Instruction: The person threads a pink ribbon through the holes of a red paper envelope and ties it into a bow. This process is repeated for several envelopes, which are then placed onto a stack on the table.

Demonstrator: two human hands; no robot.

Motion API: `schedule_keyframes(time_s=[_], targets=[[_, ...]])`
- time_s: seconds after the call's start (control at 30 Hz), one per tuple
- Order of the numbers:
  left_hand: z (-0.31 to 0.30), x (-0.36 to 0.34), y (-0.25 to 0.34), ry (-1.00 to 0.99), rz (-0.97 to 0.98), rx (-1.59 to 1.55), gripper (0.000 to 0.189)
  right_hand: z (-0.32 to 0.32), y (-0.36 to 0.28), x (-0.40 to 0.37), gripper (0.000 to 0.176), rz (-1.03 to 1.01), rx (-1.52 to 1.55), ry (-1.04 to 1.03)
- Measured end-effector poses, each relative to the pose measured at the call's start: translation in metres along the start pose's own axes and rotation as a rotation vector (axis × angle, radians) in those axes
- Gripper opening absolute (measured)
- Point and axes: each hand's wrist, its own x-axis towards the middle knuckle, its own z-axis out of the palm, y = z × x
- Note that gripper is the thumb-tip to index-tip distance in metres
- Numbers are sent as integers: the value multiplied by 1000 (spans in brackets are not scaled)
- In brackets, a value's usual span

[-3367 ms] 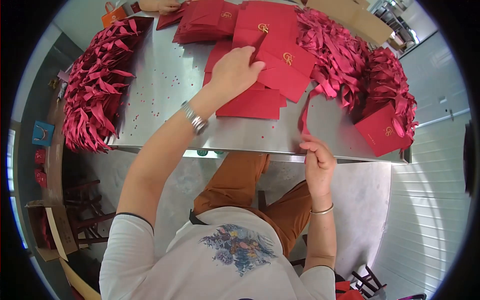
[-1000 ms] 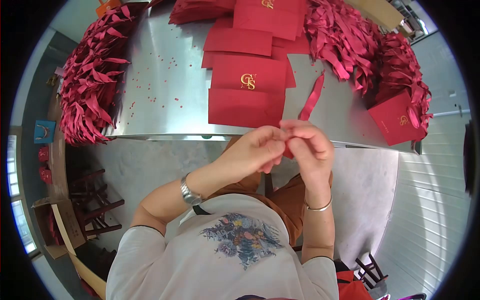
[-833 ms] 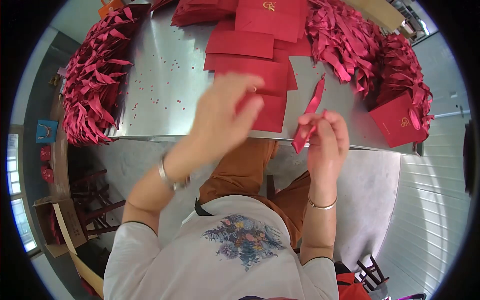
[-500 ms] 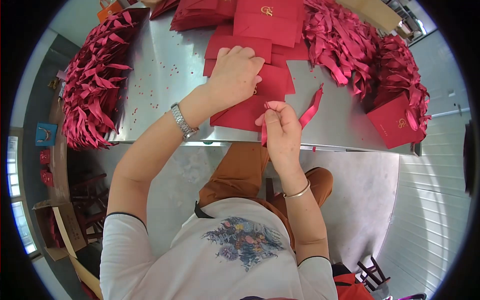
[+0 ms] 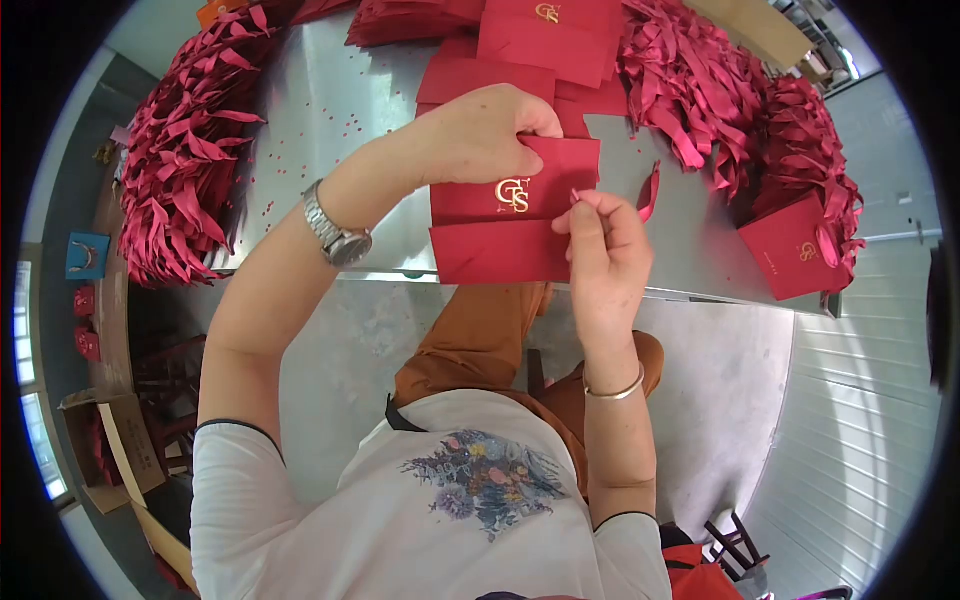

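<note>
A flat red paper gift bag (image 5: 560,165) with gold lettering lies in front of me at the table edge. My left hand (image 5: 495,130) grips its upper edge, thumb on the printed face and fingers curled over the far side. Just to the right, my right hand (image 5: 608,235) pinches the tip of a red ribbon between thumb and forefinger. Part of that ribbon (image 5: 650,192) sticks out beyond the hand; the rest is hidden behind it. The pinched tip is close to the bag's right side.
More red bags (image 5: 545,45) are stacked on the metal table (image 5: 330,150) ahead. Ribboned bags are piled at left (image 5: 190,150) and right (image 5: 690,80). One bag (image 5: 795,245) leans at the right corner. Small red dots of paper are scattered on the metal.
My left hand has taken hold of the bag's upper edge and raised it, showing the gold print. My right hand has moved right with the ribbon tip.
</note>
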Motion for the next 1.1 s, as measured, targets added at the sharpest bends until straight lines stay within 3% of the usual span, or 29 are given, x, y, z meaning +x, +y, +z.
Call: schedule_keyframes(time_s=[0.17,0.4,0.87,1.1], targets=[[17,-12,4,148,34,-157,21,4,-3,6,12,74,-134,66],[22,-20,10,171,-40,-157,21,11,-1,4,10,-68,-134,108],[43,-35,20,430,15,126,18,17,-16,9,11,0,-252,167],[45,-38,19,425,-41,48,19,16,-9,9,10,33,-138,136]])
